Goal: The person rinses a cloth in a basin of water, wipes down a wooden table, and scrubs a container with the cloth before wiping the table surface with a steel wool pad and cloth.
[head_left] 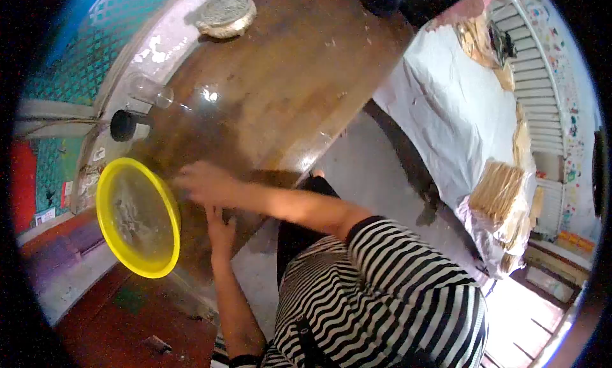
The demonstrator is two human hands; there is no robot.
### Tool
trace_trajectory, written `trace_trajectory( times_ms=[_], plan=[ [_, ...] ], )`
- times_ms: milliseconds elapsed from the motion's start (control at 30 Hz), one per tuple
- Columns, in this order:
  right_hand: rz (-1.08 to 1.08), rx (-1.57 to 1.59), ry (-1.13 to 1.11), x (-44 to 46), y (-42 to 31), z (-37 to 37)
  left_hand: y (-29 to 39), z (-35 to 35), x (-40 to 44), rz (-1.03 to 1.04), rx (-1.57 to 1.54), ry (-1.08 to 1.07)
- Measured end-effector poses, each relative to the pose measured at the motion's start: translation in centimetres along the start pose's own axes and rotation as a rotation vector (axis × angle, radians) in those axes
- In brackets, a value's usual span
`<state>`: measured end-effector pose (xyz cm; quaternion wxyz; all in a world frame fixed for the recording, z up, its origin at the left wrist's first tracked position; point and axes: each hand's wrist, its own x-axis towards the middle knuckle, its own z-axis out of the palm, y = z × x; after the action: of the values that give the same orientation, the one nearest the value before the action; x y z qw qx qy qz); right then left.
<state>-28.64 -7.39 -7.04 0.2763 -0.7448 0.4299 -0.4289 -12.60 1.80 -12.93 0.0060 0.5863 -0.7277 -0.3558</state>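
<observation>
A yellow-rimmed basin (174, 237) sits on the left side of the brown tabletop, its inside pale and cloudy. Just to its right is my right hand (205, 184), reaching across the table and smeared by motion; its fingers cannot be made out clearly. My left hand (220, 233) is below it, over the table's edge, with thumb and fingers apart and nothing visible in them. Its fingertips are partly covered by my right wrist. Whether either hand touches the basin cannot be told.
On the table's far side are a black-lidded jar (125, 125), a clear glass (152, 91) lying on its side and a round, grey-topped object (226, 14). To the right, a white sheet (452, 94) lies under stacks of brown paper or card (497, 192). Green mesh (95, 43) borders the upper left.
</observation>
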Motion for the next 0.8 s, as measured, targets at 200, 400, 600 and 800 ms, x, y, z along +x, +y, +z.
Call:
trace_trajectory(
  times_ms=[200,400,600,800],
  plan=[
    [0.086,-0.720,-0.226,-17.4,9.7,-13.6,0.5,0.0,0.1,0.023,0.149,0.043],
    [0.619,-1.043,0.338,-17.8,21.4,-25.9,1.1,-0.5,1.6,-0.039,0.210,0.034],
    [0.258,-0.975,-0.224,-16.8,14.9,-7.5,3.1,0.7,10.3,-0.051,0.185,0.261],
    [0.212,-0.889,0.002,-14.5,21.0,-24.8,9.1,0.0,21.5,0.104,0.176,0.426]
  ],
)
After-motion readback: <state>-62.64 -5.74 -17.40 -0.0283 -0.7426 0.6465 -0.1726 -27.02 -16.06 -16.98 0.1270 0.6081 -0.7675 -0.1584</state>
